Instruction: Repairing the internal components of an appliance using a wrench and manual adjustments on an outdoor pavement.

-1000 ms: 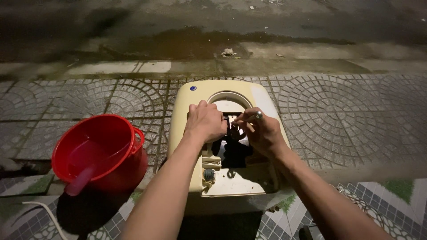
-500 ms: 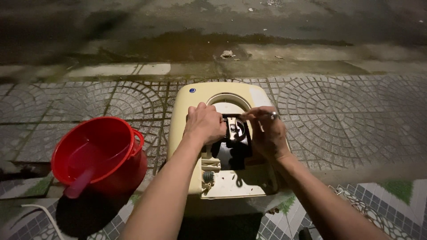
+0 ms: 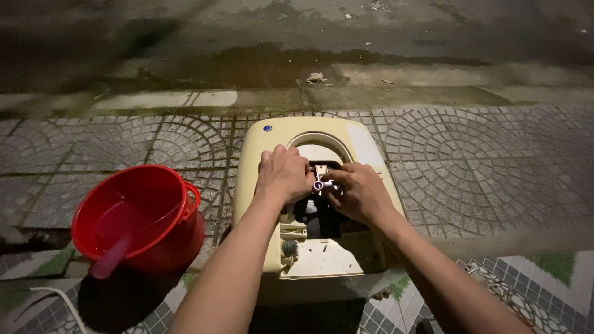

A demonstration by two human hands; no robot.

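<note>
Both hands down in opening of cream appliance housing (image 3: 266,162), lying flat on patterned paving (image 3: 482,179). Left hand (image 3: 283,176) curled, fingers pressed together over left side of small metal fitting (image 3: 322,184) at middle of cavity; likely bracing it. Right hand (image 3: 359,193) pinching same fitting from right with fingertips, thumb side hidden, exact grip hard to tell. Fitting sitting between both hands, above dark inner cavity (image 3: 312,213).

To do well, probably: keep left hand steady as anchor, turn or pull with right only, small moves, no twisting of thin plastic around it. Watch loose small parts dropping into cavity.

Red bucket (image 3: 133,213) with handle of some tool inside, well apart at left. White cable (image 3: 62,300) bottom left.
</note>
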